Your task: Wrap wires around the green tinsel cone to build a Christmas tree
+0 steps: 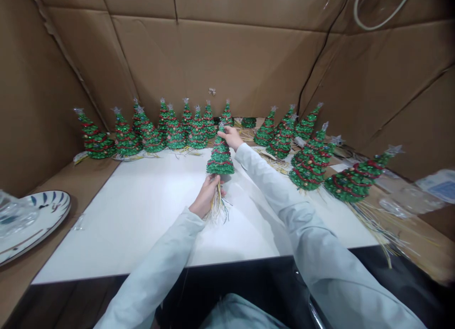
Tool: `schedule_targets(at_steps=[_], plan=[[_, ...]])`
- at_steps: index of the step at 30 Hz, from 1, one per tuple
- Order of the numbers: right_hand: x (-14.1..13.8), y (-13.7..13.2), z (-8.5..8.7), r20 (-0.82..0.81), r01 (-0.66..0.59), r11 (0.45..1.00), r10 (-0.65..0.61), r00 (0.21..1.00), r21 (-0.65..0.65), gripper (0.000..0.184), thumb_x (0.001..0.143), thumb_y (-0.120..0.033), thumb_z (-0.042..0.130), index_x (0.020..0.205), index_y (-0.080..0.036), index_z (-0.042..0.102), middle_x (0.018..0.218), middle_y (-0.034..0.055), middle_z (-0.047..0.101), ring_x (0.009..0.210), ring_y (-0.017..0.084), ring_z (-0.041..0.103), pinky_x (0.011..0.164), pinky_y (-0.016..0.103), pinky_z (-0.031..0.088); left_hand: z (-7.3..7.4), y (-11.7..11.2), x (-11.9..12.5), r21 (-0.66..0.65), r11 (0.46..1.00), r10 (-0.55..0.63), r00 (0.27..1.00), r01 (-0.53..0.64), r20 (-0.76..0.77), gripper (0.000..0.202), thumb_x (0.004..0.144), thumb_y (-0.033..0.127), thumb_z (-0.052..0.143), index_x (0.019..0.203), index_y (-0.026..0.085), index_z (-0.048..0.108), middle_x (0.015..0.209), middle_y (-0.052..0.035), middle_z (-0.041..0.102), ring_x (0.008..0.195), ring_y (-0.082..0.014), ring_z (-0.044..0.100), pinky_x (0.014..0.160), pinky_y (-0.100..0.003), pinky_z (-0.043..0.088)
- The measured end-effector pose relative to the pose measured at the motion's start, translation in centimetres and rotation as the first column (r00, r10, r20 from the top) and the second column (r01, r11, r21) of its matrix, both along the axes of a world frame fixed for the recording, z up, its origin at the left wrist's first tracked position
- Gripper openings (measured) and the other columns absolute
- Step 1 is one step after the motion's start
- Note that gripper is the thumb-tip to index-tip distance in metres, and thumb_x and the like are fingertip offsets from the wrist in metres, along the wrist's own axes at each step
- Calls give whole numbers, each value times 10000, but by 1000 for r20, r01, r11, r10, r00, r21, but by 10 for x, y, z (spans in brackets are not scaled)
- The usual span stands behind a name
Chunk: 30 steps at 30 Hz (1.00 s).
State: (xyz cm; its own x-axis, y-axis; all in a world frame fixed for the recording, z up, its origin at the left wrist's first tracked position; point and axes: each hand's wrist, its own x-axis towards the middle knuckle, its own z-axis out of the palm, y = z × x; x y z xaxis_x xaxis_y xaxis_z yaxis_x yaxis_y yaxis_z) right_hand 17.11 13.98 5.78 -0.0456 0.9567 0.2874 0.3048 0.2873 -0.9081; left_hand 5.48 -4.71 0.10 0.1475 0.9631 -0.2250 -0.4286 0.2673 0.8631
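A small green beaded Christmas tree [220,159] with red garlands is held upright over the white board [142,215]. My left hand [206,196] is closed round the bundle of yellowish wires [217,205] hanging below its base. At the tree's top, my right hand [232,136] pinches the tip. Both arms wear pale sleeves.
Several finished trees [170,130] stand in a row along the back, and more trees [313,160] lean at the right with loose wire strands. A patterned plate [39,220] lies at the left. Cardboard walls enclose the work area. Clear plastic bags [426,189] lie at the far right.
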Motion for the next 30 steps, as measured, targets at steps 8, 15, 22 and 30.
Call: schedule_targets(at_steps=[8,15,22,30], plan=[[-7,-5,5,20,9,1000,-9,1000,-15,418,655,-352,666,1036,-209,572,1055,49,605,1080,217,513,985,426,334,0,1,0,-14,1000,14,1000,-14,4,234,785,335,541,921,193,415,711,25,527,405,-63,495,406,-209,424],[-7,-8,7,30,29,999,-29,999,-20,422,660,-333,662,1052,-208,566,1106,58,579,1126,221,481,1010,417,313,3,-1,0,-21,1000,14,1000,-14,22,192,790,307,525,901,194,417,703,29,530,405,-67,501,408,-206,420],[-5,-12,9,19,11,999,-11,1000,-38,431,657,-316,661,1066,-220,561,1108,47,581,1113,213,493,999,406,331,6,-4,0,-6,998,59,998,-59,1,264,738,374,567,855,168,451,676,19,546,410,-78,515,425,-219,434],[-2,-16,5,-20,-7,1000,6,1000,-14,415,671,-323,645,1063,-214,559,1072,39,600,1071,191,520,969,383,363,-9,-3,1,165,983,95,989,-75,-117,337,724,456,571,853,164,463,691,4,561,435,-84,535,450,-233,468]])
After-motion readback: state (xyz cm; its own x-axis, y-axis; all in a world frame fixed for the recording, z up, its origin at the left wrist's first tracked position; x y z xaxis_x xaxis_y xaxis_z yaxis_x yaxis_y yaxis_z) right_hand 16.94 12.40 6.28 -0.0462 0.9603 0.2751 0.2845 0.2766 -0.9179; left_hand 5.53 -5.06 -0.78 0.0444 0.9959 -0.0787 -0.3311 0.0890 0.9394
